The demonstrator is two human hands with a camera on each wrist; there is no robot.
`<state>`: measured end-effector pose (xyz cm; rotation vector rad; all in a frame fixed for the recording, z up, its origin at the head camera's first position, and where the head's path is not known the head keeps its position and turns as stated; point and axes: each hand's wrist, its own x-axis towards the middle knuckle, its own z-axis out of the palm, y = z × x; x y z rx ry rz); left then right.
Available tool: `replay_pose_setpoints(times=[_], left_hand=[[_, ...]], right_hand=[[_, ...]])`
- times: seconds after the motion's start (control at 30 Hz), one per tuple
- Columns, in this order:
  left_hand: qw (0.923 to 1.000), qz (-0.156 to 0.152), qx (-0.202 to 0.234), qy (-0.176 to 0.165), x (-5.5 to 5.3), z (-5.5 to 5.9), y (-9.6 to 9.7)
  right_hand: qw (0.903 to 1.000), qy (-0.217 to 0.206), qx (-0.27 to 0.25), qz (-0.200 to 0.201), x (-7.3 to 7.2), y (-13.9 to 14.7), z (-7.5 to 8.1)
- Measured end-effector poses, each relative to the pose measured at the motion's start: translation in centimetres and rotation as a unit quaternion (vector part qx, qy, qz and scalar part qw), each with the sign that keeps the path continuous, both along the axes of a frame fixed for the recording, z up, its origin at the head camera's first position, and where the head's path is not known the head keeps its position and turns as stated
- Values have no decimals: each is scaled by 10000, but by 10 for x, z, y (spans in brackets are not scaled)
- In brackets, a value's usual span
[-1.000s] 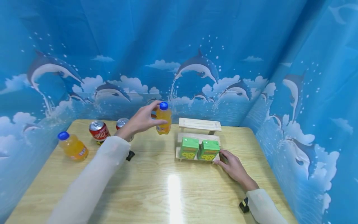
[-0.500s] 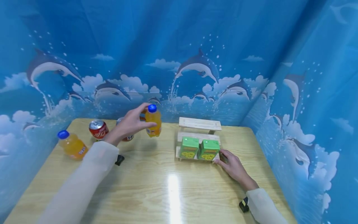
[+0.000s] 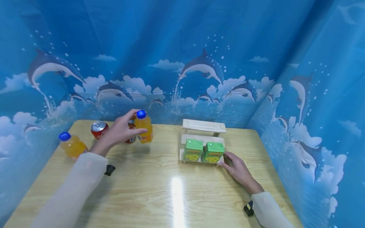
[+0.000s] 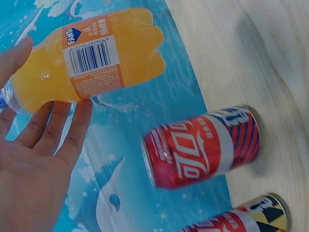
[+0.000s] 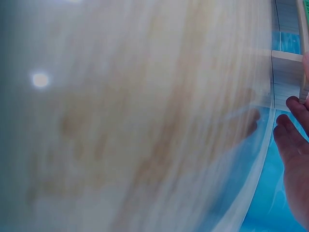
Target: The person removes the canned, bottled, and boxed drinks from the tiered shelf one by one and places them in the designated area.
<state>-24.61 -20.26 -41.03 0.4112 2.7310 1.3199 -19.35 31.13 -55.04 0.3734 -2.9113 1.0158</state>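
My left hand (image 3: 123, 128) grips an orange soda bottle (image 3: 144, 129) with a blue cap, thumb on one side and fingers on the other. The bottle (image 4: 91, 58) hangs above the table in the left wrist view, its barcode label showing. Behind that hand stands a red soda can (image 4: 200, 147), mostly hidden in the head view. My right hand (image 3: 238, 169) holds the right end of the lowest step of a small wooden tiered shelf (image 3: 203, 125) between thumb and fingers. On that step sit two green drink cartons, a left carton (image 3: 193, 150) and a right carton (image 3: 213, 152).
Another orange soda bottle (image 3: 72, 146) stands at the table's left side. A second red can (image 3: 99, 129) is near the back left, partly behind my left arm. The wooden table (image 3: 154, 190) ends at a blue dolphin curtain (image 3: 182, 47) behind and on both sides.
My left hand has moved left with the orange soda bottle and slightly lower, away from the shelf toward the cans. The right hand, shelf and cartons have stayed in place.
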Motion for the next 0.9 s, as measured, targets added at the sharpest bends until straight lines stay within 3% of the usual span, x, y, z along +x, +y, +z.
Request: replay_pose_setpoints(times=[0.5,0.9], left_hand=[[9985,492,-8,-234,22,-15,-32],[9931,949,-199,-662,34,-29,-58]], right_hand=[[10000,57,-6,10,0,2,-2],[10000,-80,-19,-28,-1,3,-3]])
